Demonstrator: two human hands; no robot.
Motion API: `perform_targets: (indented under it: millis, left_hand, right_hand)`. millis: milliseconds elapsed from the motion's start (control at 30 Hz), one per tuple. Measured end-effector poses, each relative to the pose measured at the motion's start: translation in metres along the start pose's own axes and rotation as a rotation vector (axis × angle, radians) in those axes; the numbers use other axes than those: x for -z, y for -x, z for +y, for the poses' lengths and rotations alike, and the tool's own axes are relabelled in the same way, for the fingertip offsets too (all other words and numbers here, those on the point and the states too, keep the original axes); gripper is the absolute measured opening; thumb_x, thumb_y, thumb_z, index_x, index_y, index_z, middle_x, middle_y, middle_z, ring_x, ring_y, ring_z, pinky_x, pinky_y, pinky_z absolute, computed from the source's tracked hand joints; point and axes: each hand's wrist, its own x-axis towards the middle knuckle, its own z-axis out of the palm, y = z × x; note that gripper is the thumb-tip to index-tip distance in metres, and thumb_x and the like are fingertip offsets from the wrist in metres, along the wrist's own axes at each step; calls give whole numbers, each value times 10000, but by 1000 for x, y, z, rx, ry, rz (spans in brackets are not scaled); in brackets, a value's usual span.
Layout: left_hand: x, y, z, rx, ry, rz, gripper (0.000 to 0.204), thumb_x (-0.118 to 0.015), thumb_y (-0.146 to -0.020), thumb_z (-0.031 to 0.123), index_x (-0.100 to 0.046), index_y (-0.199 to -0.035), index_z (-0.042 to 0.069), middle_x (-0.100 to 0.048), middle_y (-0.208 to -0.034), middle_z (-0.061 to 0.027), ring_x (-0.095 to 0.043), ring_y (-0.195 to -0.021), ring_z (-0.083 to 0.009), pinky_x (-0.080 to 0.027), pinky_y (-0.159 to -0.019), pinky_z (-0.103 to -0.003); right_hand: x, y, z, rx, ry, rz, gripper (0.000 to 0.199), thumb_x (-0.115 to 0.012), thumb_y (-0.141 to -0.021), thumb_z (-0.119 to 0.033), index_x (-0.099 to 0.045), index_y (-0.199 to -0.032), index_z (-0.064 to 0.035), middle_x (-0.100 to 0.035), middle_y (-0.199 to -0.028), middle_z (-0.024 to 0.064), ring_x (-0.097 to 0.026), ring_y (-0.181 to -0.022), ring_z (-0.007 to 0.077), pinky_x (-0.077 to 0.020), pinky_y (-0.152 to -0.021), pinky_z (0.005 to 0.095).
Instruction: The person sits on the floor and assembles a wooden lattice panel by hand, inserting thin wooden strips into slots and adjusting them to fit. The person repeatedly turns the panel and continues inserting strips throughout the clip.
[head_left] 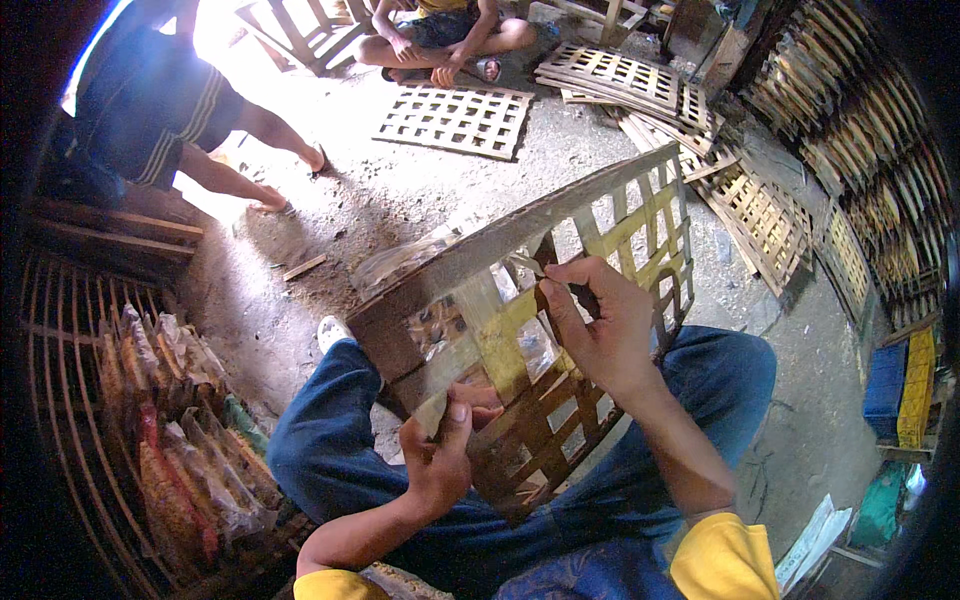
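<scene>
A crate of dark wooden boards and woven bamboo lattice [505,365] leans tilted between my knees. With thumb and fingers closed, my left hand [440,460] pinches a flat, pale green strip end [432,412] by the lattice's lower left part. Some of its fingers are partly hidden behind the weave. Higher up and to the right, my right hand [607,330] is closed in a pinch on a thin pale strip tip [527,263], in front of the lattice. Whether both ends belong to one strip, I cannot tell. Clear plastic shows inside the crate.
Packed plastic bags [190,450] stand in a slatted crate at left. A lattice panel [455,120] lies on the concrete floor before a seated person [440,30]. Another person [170,110] stands at upper left. Lattice panels [630,80] are stacked at upper right, near piled slats [860,130].
</scene>
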Motion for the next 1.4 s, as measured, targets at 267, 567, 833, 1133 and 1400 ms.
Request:
perform_targets:
  millis: [267,567,833,1133,1400]
  left_hand:
    - [-7,5,-6,30,21,43,248,-469,-1010,171,-621,-1007,-25,-667,-970,-126,-666,-865,-197,-520,-825,-343]
    - [-5,3,-8,11,88,28,223,-478,-1004,120,-632,-1033,-38,-675,-1023,-145,-674,-859,-198,-522,-816,-342]
    - [0,4,-6,-49,39,-20,214,-466,-1007,101,-635,-1035,-27,-674,-1030,-129,-674,-871,-197,-533,-817,-343]
    - [-1,6,-2,8,97,-4,231,-470,-1012,132,-617,-1063,-38,-673,-1015,-114,-666,-875,-183,-526,-828,-329]
    - [-5,2,1,-73,0,-28,274,-455,-1018,199,-623,-1016,-17,-670,-896,-110,-642,-789,-167,-513,-750,-296]
  right_hand:
    - [9,-1,9,220,22,39,75,-666,-885,-26,-628,-933,16,-658,-801,112,-615,-699,94,-484,-614,224]
    - [7,1,13,236,-55,87,89,-661,-892,-44,-611,-957,-9,-633,-764,119,-634,-660,142,-483,-581,258]
    - [3,-5,15,298,4,117,79,-654,-905,-70,-608,-945,-19,-629,-762,108,-627,-657,130,-470,-565,257]
    - [5,-9,22,87,1,158,90,-653,-916,-96,-623,-942,-15,-630,-725,53,-541,-607,55,-424,-537,219]
    - [11,-7,24,-1,20,208,98,-660,-892,-113,-640,-935,-27,-656,-770,94,-625,-669,127,-478,-585,277]
